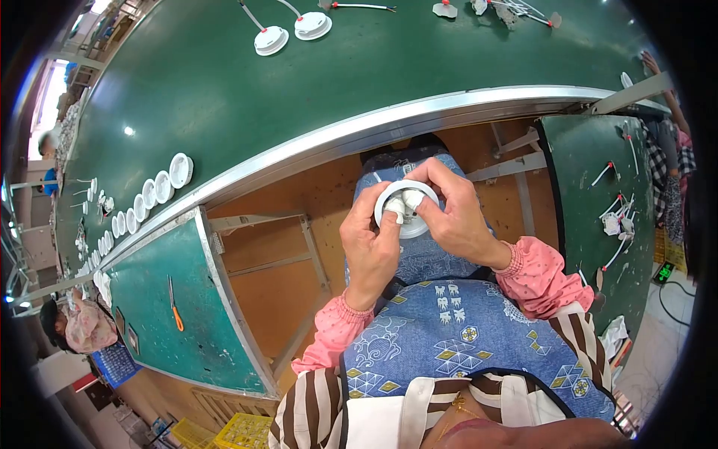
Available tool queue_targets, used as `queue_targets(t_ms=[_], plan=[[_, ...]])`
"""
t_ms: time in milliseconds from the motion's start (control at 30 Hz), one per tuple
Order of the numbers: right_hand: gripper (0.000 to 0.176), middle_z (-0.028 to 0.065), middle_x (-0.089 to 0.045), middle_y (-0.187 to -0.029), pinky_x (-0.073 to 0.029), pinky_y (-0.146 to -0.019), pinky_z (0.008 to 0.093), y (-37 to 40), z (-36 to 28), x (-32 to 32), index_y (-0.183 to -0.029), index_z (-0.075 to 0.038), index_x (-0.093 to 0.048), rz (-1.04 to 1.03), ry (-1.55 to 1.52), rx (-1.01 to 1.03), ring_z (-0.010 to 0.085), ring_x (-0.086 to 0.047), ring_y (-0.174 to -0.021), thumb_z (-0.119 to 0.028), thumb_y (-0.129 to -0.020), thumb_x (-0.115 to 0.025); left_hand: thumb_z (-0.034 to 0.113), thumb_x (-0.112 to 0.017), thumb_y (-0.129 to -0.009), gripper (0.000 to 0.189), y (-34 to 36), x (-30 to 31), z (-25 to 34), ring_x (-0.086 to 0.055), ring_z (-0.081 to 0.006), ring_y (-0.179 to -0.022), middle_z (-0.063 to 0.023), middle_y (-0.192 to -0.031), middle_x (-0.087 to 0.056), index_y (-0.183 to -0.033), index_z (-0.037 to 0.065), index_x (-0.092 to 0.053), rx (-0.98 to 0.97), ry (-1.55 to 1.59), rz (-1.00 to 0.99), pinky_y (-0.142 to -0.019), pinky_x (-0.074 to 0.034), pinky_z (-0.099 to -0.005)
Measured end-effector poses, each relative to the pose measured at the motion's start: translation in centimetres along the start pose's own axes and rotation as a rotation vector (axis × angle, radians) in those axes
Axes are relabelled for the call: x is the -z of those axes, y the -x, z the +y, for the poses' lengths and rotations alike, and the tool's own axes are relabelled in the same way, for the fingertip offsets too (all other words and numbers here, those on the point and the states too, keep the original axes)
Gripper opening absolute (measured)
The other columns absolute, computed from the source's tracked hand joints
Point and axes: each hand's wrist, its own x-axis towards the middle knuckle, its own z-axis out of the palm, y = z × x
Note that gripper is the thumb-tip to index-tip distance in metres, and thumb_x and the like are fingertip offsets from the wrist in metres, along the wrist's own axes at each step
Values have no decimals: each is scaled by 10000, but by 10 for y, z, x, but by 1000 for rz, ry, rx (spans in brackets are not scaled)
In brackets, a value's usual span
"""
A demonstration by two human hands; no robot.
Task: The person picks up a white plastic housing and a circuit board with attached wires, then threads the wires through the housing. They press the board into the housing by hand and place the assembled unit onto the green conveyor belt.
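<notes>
- From my remote seat, I see the white cup (pixel 410 230) held in the air above the person's lap, between the two hands and apart from the tabletop (pixel 359 75).
- It looks round and shallow, with a smooth, pale, broad rim around a hollow; the thumbs hide much of its inside, so I cannot make out what lies there.
- The left hand (pixel 370 243) has its grip closed around the near left side of the cup, the thumb bent over the rim into the hollow.
- The right hand (pixel 456 213) grasps the other side in the same way, fingers curled around the far edge.
- I see soft, wrinkled white wraps (pixel 395 206) on both thumbs.
- Below the cup, I have a blue apron (pixel 449 359) with white lettering and yellow diamond shapes; pink dotted sleeves (pixel 532 273) gather at the wrists.
- The tabletop is dark green and slightly shiny, with a pale metal edge (pixel 336 142).
- Along its left side I see a curving row of white cups (pixel 180 170), round and hollow.
- Near the far edge sit two white discs (pixel 271 41) with thin cables.
- On a scuffed green side panel (pixel 164 262) lie scissors (pixel 176 310) with orange handles.
</notes>
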Motion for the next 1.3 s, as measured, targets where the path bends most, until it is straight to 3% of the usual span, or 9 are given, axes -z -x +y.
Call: queue_targets(t_ms=[100,200,333,567,767,867,1067,1167,1300], plan=[[132,143,-653,-825,-493,-637,341,4,5,-7,-978,17,-597,64,-15,-30,223,-653,-712,18,-847,-588,-9,-579,-911,249,-4,1,-1,-628,-132,-902,-73,-975,-685,-1141,-34,-670,63,-23,-39,-808,-507,-275],[124,126,-658,-826,-502,-638,321,12,26,-18,-981,19,-597,125,-13,-79,194,-661,-722,21,-857,-591,-17,-568,-901,237,-16,3,-16,-622,-120,-865,-58,-940,-692,-1111,-36,-678,206,167,-106,-790,-508,-270],[94,26,-632,-897,-481,-686,228,11,28,-24,-1012,20,-590,152,-199,-185,51,-587,-817,20,-918,-586,-24,-552,-900,280,-21,8,-28,-630,-126,-931,-66,-992,-684,-1164,-32,-646,117,33,-163,-833,-509,-272],[115,66,-682,-936,-527,-713,255,9,34,-26,-1027,36,-599,206,-353,-235,87,-649,-845,2,-917,-592,-21,-526,-913,367,-8,-10,-11,-638,-200,-1067,-135,-1125,-659,-1272,-12,-605,31,32,15,-911,-504,-315],[134,73,-678,-905,-512,-722,276,5,25,-17,-1020,18,-609,68,-248,-159,104,-627,-824,-11,-891,-596,-23,-544,-880,356,-11,1,-10,-658,-286,-940,-161,-1036,-644,-1223,-20,-642,-197,-297,-42,-827,-509,-345],[115,76,-672,-883,-501,-706,278,5,29,-14,-997,13,-611,33,-223,-176,107,-618,-803,-3,-885,-589,-34,-538,-868,361,-8,2,-5,-649,-299,-884,-160,-979,-631,-1211,-14,-650,-187,-286,-48,-790,-508,-355],[90,69,-648,-825,-490,-684,280,9,17,-21,-957,12,-602,95,-203,-160,107,-607,-778,28,-874,-571,-31,-523,-866,325,-1,-6,-1,-636,-249,-854,-137,-934,-631,-1147,-12,-686,-71,-196,19,-744,-496,-331],[80,36,-629,-856,-477,-704,251,18,30,-27,-977,11,-596,109,-140,-195,73,-583,-813,18,-900,-576,-15,-553,-892,282,-6,-4,-5,-615,-124,-933,-68,-1007,-679,-1125,-20,-711,88,-96,1,-826,-479,-262],[81,47,-637,-833,-494,-680,269,13,41,-30,-949,19,-595,106,-221,-229,84,-605,-787,31,-871,-576,2,-542,-912,308,-5,3,-31,-630,-139,-983,-74,-1063,-690,-1183,0,-690,26,-134,-58,-878,-487,-270]])
